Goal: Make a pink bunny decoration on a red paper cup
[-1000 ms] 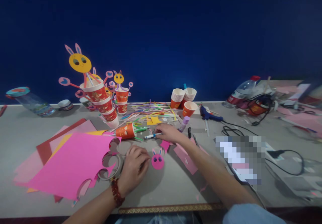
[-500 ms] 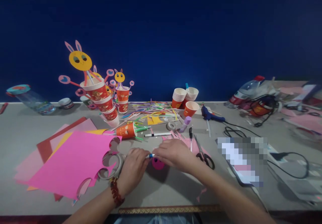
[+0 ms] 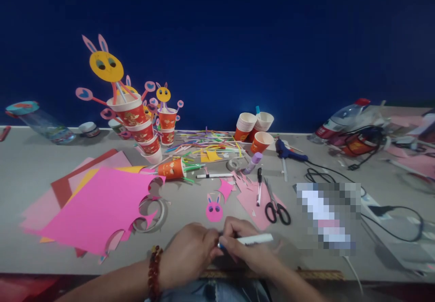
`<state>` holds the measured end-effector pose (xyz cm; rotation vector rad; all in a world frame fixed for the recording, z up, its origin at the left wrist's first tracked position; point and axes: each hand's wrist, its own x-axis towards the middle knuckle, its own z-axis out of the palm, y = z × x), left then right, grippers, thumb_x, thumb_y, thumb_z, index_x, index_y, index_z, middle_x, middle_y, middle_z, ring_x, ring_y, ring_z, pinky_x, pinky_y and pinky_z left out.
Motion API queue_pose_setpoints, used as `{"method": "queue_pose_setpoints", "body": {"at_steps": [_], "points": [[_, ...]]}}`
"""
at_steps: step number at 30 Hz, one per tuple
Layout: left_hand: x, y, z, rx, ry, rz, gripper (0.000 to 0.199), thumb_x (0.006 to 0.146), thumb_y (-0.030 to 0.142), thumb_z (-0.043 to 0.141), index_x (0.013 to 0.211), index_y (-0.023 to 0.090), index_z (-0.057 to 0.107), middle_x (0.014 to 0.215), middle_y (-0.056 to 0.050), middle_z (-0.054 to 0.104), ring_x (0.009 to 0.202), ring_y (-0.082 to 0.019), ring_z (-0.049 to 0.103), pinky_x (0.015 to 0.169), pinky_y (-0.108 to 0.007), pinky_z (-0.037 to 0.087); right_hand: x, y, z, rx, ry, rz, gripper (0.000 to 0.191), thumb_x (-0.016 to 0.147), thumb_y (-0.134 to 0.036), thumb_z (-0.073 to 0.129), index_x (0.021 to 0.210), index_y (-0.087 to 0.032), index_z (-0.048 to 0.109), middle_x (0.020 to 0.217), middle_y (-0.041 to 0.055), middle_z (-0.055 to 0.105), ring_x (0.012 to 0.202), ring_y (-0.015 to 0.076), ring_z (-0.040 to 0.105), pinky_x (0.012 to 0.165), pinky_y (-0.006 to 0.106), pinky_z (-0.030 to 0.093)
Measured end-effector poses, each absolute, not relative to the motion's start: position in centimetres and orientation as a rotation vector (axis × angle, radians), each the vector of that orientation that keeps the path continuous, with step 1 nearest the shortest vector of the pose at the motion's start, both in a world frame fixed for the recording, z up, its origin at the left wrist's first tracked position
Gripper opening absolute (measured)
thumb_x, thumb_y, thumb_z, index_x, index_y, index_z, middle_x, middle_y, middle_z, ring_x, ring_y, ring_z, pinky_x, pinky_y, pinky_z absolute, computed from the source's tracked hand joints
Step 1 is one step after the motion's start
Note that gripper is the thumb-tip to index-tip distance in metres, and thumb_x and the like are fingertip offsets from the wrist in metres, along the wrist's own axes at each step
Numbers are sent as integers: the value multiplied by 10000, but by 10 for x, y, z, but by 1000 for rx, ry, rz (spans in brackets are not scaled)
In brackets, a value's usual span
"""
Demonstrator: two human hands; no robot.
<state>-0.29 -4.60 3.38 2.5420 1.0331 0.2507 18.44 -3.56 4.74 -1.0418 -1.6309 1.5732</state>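
Note:
My right hand [image 3: 249,250] is closed round a white marker [image 3: 260,239], whose blue tip end points left toward my other hand. Close against it, my left hand [image 3: 188,252] is pinched near the table's front edge; what its fingers hold is hidden. Just beyond both hands lies a pink paper bunny face [image 3: 214,212] with ears and two dark eyes. A pink paper scrap [image 3: 225,189] is behind it. To the right are pink cut-offs [image 3: 249,198], a black-capped pen [image 3: 259,189] and black-handled scissors [image 3: 277,211].
Pink paper sheets [image 3: 102,207] and a tape roll [image 3: 159,216] lie left. Behind them stand bunny-topped cup stacks [image 3: 131,114]. Several straws [image 3: 210,139], paper cups [image 3: 245,123] and a blue glue gun [image 3: 288,150] are at the back. A pixelated phone-like object [image 3: 326,220] lies right.
Both hands have moved toward me, down to the table's front edge, uncovering the bunny face. The marker's white barrel now shows in my right hand. The view has shifted slightly.

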Motion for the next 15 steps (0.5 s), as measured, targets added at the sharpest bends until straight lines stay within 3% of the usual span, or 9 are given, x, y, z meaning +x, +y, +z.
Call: {"method": "queue_pose_setpoints", "body": {"at_steps": [5,9,11,13,15], "points": [[-15,-52,58,2307,858,288,408,1019,456,210,917,200,512,769,-17,650,625,-159,566,573,-255,381,199,-42,63,-958,-1612,1644,419,849,-526,626,629,-192,499,462,-62,451,408,72,363,419,203,256],[-39,-49,57,2026,997,299,486,1039,384,97,728,208,427,648,23,540,576,-115,509,557,-208,390,240,-26,77,-993,-1084,1432,463,815,-515,680,589,-211,412,460,-90,367,361,51,249,364,195,177],[-45,-45,49,2116,1183,365,438,1033,410,201,725,206,434,645,19,540,579,-127,505,548,-232,382,256,-15,76,-1049,-981,1286,428,828,-437,697,595,-208,421,437,-96,346,377,55,269,392,193,212],[-42,-40,39,2365,1105,436,374,984,464,396,735,197,482,728,-13,606,675,-161,552,616,-269,421,257,-7,66,-1194,-1112,1382,339,833,-438,692,664,-199,521,494,-57,476,409,68,371,396,188,236],[-34,-34,27,2625,914,539,265,956,393,498,797,184,539,858,-44,667,813,-192,592,741,-314,460,245,-2,50,-1265,-1290,1464,295,816,-441,701,734,-195,562,559,-29,554,447,85,435,418,196,292]]}}
